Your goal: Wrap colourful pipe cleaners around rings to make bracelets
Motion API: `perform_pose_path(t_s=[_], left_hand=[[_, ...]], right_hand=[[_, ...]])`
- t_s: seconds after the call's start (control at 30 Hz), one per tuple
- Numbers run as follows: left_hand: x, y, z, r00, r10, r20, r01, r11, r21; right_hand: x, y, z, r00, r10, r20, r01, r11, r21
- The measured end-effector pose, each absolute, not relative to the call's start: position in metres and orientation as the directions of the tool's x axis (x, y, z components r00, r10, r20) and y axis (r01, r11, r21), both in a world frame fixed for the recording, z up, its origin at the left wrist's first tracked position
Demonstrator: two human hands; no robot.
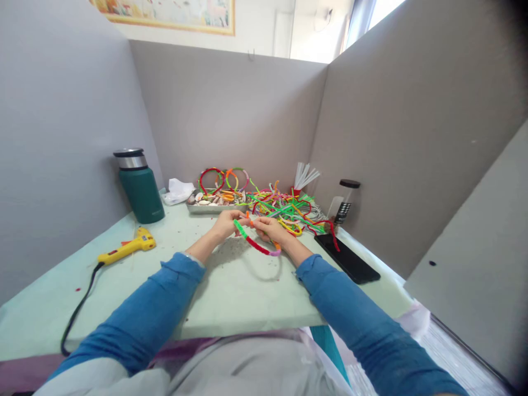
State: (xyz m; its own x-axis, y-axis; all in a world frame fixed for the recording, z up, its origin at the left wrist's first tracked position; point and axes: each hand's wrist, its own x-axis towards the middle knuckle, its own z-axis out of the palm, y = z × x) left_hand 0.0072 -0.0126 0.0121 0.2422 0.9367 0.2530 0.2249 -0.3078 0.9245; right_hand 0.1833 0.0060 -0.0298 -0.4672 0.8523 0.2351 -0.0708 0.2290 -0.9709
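Between my two hands is a hoop wrapped in fuzzy pipe cleaner (256, 246), with green, red, pink and orange sections, held above the table. My left hand (229, 224) pinches its far left part, close to a short orange pipe cleaner end. With closed fingers my right hand (269, 227) grips the orange part at the far right. The fingertips of both hands nearly meet around the orange piece. Just behind my hands lies a tangled heap of coloured pipe cleaners (284, 206).
A metal tray (212, 209) of shells stands at the back, with finished hoops (212, 181) behind it. On the left are a green bottle (142, 192) and a yellow glue gun (127, 247) with its cord. To the right lie a black phone (348, 259) and a clear jar (346, 202). White glue sticks (305, 177) stand behind.
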Motion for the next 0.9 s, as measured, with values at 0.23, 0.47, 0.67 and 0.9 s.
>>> perform_pose_path(t_s=[0.23, 0.47, 0.67, 0.9], left_hand=[[0.004, -0.009, 0.010, 0.215, 0.966, 0.144, 0.240, -0.195, 0.951], [-0.004, -0.003, 0.007, 0.276, 0.961, 0.003, 0.303, -0.090, 0.949], [-0.006, -0.001, 0.003, 0.255, 0.960, -0.116, 0.353, 0.020, 0.935], [0.000, -0.002, 0.005, 0.250, 0.936, -0.247, 0.226, 0.191, 0.955]], right_hand=[[0.180, 0.010, -0.035, -0.412, 0.870, 0.269, 0.025, 0.306, -0.952], [0.182, 0.011, -0.038, -0.411, 0.855, 0.316, 0.187, 0.418, -0.889], [0.184, 0.008, -0.033, -0.467, 0.822, 0.326, 0.292, 0.492, -0.820], [0.183, 0.006, -0.032, -0.477, 0.799, 0.367, 0.318, 0.546, -0.775]])
